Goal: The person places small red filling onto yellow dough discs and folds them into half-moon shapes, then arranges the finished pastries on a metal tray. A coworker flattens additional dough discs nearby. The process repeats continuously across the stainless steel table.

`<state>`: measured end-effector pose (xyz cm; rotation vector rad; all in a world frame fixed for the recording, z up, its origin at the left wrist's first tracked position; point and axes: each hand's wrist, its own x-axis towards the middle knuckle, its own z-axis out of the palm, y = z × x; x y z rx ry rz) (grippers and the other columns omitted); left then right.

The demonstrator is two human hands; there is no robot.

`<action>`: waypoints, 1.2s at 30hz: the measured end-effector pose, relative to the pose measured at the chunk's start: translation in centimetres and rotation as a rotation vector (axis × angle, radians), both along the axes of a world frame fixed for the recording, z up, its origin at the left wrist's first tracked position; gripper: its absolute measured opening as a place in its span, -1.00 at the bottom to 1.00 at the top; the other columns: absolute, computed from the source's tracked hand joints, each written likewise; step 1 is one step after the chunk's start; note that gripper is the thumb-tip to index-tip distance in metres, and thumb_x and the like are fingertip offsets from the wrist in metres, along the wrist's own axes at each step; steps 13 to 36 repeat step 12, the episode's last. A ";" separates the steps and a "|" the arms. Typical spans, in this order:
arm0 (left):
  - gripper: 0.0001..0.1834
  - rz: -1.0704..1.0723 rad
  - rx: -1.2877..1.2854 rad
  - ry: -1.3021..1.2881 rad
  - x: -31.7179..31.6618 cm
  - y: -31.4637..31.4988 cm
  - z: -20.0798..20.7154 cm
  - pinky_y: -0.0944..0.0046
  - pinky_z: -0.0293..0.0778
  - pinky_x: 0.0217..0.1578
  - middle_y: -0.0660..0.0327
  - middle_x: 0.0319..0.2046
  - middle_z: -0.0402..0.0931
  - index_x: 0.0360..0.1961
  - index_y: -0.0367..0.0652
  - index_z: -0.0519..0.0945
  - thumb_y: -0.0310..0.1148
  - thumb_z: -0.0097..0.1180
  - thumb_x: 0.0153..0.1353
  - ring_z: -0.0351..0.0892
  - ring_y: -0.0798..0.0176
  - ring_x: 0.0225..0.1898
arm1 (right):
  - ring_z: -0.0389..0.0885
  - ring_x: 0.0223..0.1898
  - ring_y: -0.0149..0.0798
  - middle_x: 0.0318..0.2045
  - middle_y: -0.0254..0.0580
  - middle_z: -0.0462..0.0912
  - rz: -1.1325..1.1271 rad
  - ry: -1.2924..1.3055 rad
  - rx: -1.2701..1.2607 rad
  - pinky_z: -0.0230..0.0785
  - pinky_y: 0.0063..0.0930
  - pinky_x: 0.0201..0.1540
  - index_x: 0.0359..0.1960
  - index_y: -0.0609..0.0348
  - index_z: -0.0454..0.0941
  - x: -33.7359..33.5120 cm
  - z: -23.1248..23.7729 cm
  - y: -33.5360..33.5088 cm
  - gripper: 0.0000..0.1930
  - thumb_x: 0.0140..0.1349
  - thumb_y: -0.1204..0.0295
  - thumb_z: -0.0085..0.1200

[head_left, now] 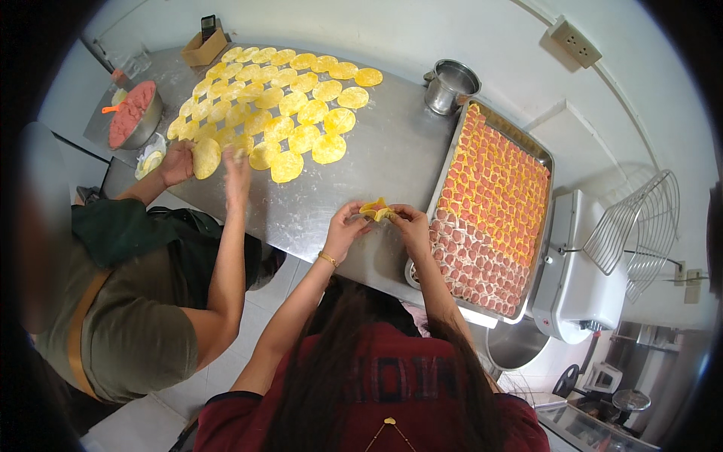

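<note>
A yellow dumpling wrapper (374,208), folded up at its edges, is held over the steel table's near edge. My left hand (345,232) pinches its left side, and the fingers of my right hand (410,228) close on its right side. Whether filling lies inside is too small to tell. Right beside my right hand stands a large metal tray (449,175) packed with open-topped dumplings (497,188) showing pink filling. Those at its far part have yellow wrappers; the nearer ones have whitish wrappers.
At left a co-worker's hands (178,163) handle a round yellow wrapper (207,157). Rows of flat yellow wrappers (303,138) cover the table's far left, near a bowl of pink filling (148,123). A metal pot (450,87) stands by the wall; a white mixer (584,267) is right of the tray.
</note>
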<state>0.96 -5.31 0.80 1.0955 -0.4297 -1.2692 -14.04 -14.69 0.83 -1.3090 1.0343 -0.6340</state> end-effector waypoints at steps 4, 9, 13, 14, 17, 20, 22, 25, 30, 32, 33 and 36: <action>-0.75 -0.024 0.055 -0.354 0.3 0.0 -1.5 0.34 0.50 -0.08 0.18 -0.21 0.54 -0.20 -0.23 0.54 -0.59 0.17 0.04 0.53 0.28 -0.09 | 0.59 -0.24 -0.40 -0.21 -0.19 0.62 0.176 -0.008 -0.022 0.44 -0.55 -0.11 -0.15 0.35 0.56 -0.7 1.1 0.0 -0.67 -0.03 0.66 0.15; -0.80 -0.009 -0.095 -0.850 -0.2 0.5 -2.5 0.33 0.48 -0.10 0.09 -0.16 0.56 -0.39 -0.26 0.59 -0.62 0.23 -0.12 0.55 0.17 -0.10 | 0.63 -0.21 -0.26 -0.18 -0.15 0.63 0.242 0.237 -0.208 0.47 -0.49 -0.09 -0.07 0.24 0.55 -0.8 0.3 0.4 -0.59 -0.05 0.66 0.14; -0.79 -0.179 0.009 -0.700 -0.3 0.7 -2.0 0.29 0.40 0.03 0.09 -0.10 0.54 -0.35 -0.25 0.58 -0.62 0.23 -0.09 0.53 0.13 -0.06 | 0.63 -0.19 -0.11 -0.10 -0.12 0.60 0.315 0.325 -0.338 0.48 -0.46 -0.10 -0.03 0.13 0.55 -0.9 -1.1 0.2 -0.58 -0.01 0.64 0.10; -0.79 -0.179 0.009 -0.700 -0.3 0.7 -2.0 0.29 0.40 0.03 0.09 -0.10 0.54 -0.35 -0.25 0.58 -0.62 0.23 -0.09 0.53 0.13 -0.06 | 0.63 -0.19 -0.11 -0.10 -0.12 0.60 0.315 0.325 -0.338 0.48 -0.46 -0.10 -0.03 0.13 0.55 -0.9 -1.1 0.2 -0.58 -0.01 0.64 0.10; -0.79 -0.179 0.009 -0.700 -0.3 0.7 -2.0 0.29 0.40 0.03 0.09 -0.10 0.54 -0.35 -0.25 0.58 -0.62 0.23 -0.09 0.53 0.13 -0.06 | 0.63 -0.19 -0.11 -0.10 -0.12 0.60 0.315 0.325 -0.338 0.48 -0.46 -0.10 -0.03 0.13 0.55 -0.9 -1.1 0.2 -0.58 -0.01 0.64 0.10; -0.79 -0.179 0.009 -0.700 -0.3 0.7 -2.0 0.29 0.40 0.03 0.09 -0.10 0.54 -0.35 -0.25 0.58 -0.62 0.23 -0.09 0.53 0.13 -0.06 | 0.63 -0.19 -0.11 -0.10 -0.12 0.60 0.315 0.325 -0.338 0.48 -0.46 -0.10 -0.03 0.13 0.55 -0.9 -1.1 0.2 -0.58 -0.01 0.64 0.10; -0.79 -0.179 0.009 -0.700 -0.3 0.7 -2.0 0.29 0.40 0.03 0.09 -0.10 0.54 -0.35 -0.25 0.58 -0.62 0.23 -0.09 0.53 0.13 -0.06 | 0.63 -0.19 -0.11 -0.10 -0.12 0.60 0.315 0.325 -0.338 0.48 -0.46 -0.10 -0.03 0.13 0.55 -0.9 -1.1 0.2 -0.58 -0.01 0.64 0.10; -0.79 -0.179 0.009 -0.700 -0.3 0.7 -2.0 0.29 0.40 0.03 0.09 -0.10 0.54 -0.35 -0.25 0.58 -0.62 0.23 -0.09 0.53 0.13 -0.06 | 0.63 -0.19 -0.11 -0.10 -0.12 0.60 0.315 0.325 -0.338 0.48 -0.46 -0.10 -0.03 0.13 0.55 -0.9 -1.1 0.2 -0.58 -0.01 0.64 0.10; -0.79 -0.179 0.009 -0.700 -0.3 0.7 -2.0 0.29 0.40 0.03 0.09 -0.10 0.54 -0.35 -0.25 0.58 -0.62 0.23 -0.09 0.53 0.13 -0.06 | 0.63 -0.19 -0.11 -0.10 -0.12 0.60 0.315 0.325 -0.338 0.48 -0.46 -0.10 -0.03 0.13 0.55 -0.9 -1.1 0.2 -0.58 -0.01 0.64 0.10; -0.79 -0.179 0.009 -0.700 -0.3 0.7 -2.0 0.29 0.40 0.03 0.09 -0.10 0.54 -0.35 -0.25 0.58 -0.62 0.23 -0.09 0.53 0.13 -0.06 | 0.63 -0.19 -0.11 -0.10 -0.12 0.60 0.315 0.325 -0.338 0.48 -0.46 -0.10 -0.03 0.13 0.55 -0.9 -1.1 0.2 -0.58 -0.01 0.64 0.10; -0.79 -0.179 0.009 -0.700 -0.3 0.7 -2.0 0.29 0.40 0.03 0.09 -0.10 0.54 -0.35 -0.25 0.58 -0.62 0.23 -0.09 0.53 0.13 -0.06 | 0.63 -0.19 -0.11 -0.10 -0.12 0.60 0.315 0.325 -0.338 0.48 -0.46 -0.10 -0.03 0.13 0.55 -0.9 -1.1 0.2 -0.58 -0.01 0.64 0.10; -0.79 -0.179 0.009 -0.700 -0.3 0.7 -2.0 0.29 0.40 0.03 0.09 -0.10 0.54 -0.35 -0.25 0.58 -0.62 0.23 -0.09 0.53 0.13 -0.06 | 0.63 -0.19 -0.11 -0.10 -0.12 0.60 0.315 0.325 -0.338 0.48 -0.46 -0.10 -0.03 0.13 0.55 -0.9 -1.1 0.2 -0.58 -0.01 0.64 0.10</action>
